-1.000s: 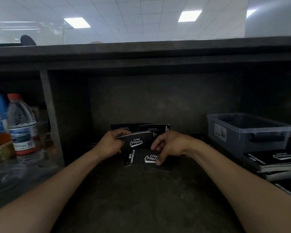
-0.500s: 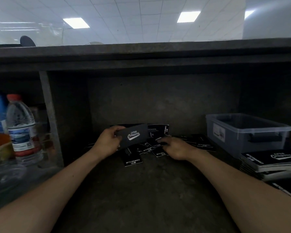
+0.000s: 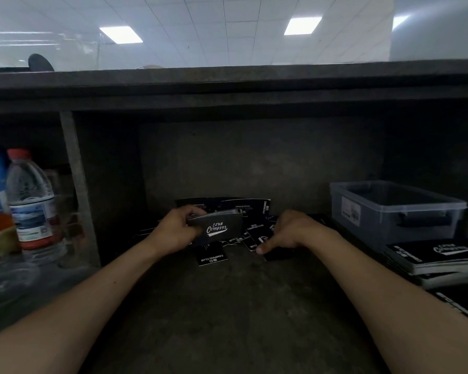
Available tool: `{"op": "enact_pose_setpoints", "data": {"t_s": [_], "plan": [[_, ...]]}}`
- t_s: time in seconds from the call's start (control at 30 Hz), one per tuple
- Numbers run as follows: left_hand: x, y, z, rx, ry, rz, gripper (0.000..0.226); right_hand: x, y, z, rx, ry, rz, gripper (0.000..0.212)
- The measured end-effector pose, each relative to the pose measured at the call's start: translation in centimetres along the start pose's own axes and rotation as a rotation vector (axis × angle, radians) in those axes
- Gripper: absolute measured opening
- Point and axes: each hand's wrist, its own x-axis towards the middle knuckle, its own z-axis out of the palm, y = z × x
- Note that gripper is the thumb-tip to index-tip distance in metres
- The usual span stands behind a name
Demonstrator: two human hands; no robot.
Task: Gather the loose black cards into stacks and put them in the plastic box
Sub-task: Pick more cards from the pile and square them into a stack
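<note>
1. The left hand (image 3: 177,232) is wrapped round a stack of black cards (image 3: 218,226), thumb over the top edge and fingers behind. The logo face is turned this way, and the stack is held just off the shelf (image 3: 227,306), well to the left of the plastic box (image 3: 384,225).
2. The right hand (image 3: 291,230) is between that stack and the box, down on the loose cards (image 3: 250,233). Its fingers are curled and its thumb tip is at a card's near edge. Whether it actually has a card pinched, I cannot tell.
3. Those loose cards lie overlapped at odd angles, left of the box. One stray card (image 3: 212,258) sits alone, further from the box and closer to the person than the rest.
4. The step in hand looks like picking up and adding to the stack. Thin cards lying flat are fiddly, so it should help to slide one over a neighbour to lift an edge. Then pinch it, square it against the stack and let the left thumb clamp it.
5. The stack looks thick already. My call is to drop it in the box before the grip gets sloppy.
6. The box stands open-topped. A pile of black booklets (image 3: 441,255) is just in front of it, and a water bottle (image 3: 31,201) is far off to its left.
</note>
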Motion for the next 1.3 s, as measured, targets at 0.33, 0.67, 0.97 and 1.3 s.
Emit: {"op": "enact_pose_setpoints", "data": {"t_s": [0.33, 0.67, 0.97, 1.3], "plan": [[-0.1, 0.1, 0.0, -0.033, -0.005, -0.067, 0.034, -0.3, 0.6, -2.5, 0.970, 0.373, 0.003, 0.030], [-0.7, 0.7, 0.7, 0.037, -0.129, 0.107, 0.043, -0.1, -1.7, 2.3, 0.819, 0.316, -0.310, 0.048], [0.0, -0.2, -0.7, -0.060, 0.064, -0.095, 0.030, 1.0, 0.4, 1.3, 0.097, 0.113, -0.315, 0.033], [-0.2, 0.7, -0.3, 0.007, 0.049, -0.128, 0.027, 0.2, -0.2, 1.2, 0.006, 0.116, -0.267, 0.050]]}}
